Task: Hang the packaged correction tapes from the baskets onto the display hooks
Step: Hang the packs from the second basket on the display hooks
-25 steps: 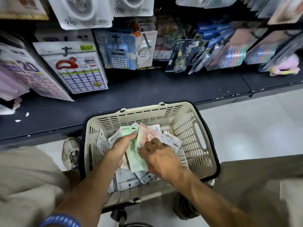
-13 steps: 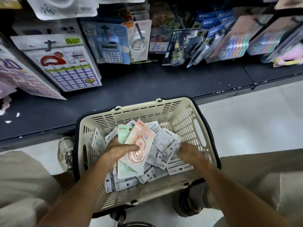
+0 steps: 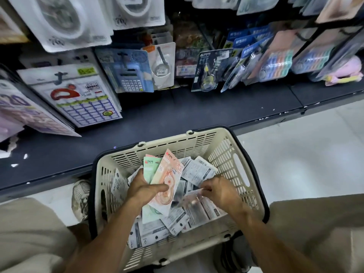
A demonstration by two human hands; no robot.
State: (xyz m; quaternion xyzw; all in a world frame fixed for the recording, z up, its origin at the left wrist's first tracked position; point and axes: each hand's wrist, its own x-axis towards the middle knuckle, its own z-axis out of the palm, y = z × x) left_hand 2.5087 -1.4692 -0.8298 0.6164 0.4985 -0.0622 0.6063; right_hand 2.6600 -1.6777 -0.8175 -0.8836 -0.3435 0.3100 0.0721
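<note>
Gathering step: left hand (image 3: 144, 191) grips pink and green correction tape packs (image 3: 167, 179); right hand (image 3: 220, 192) pinches another in the basket (image 3: 226, 152), lower centre. Next comes lifting them toward the hooks, upper frame.

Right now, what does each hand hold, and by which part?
The left hand grips pink and green packets at their lower half. The right hand pinches another packet by its edge.

left arm: bare forearm reaching forward and down from the lower left.
left hand (image 3: 144, 189): fingers curled, thumb laid across in front, gripping a fan of packets.
right arm: bare forearm reaching in from the lower right.
right hand (image 3: 220, 191): knuckles up, fingertips pinching a packet; blurred.
legs: knees at either side.
</note>
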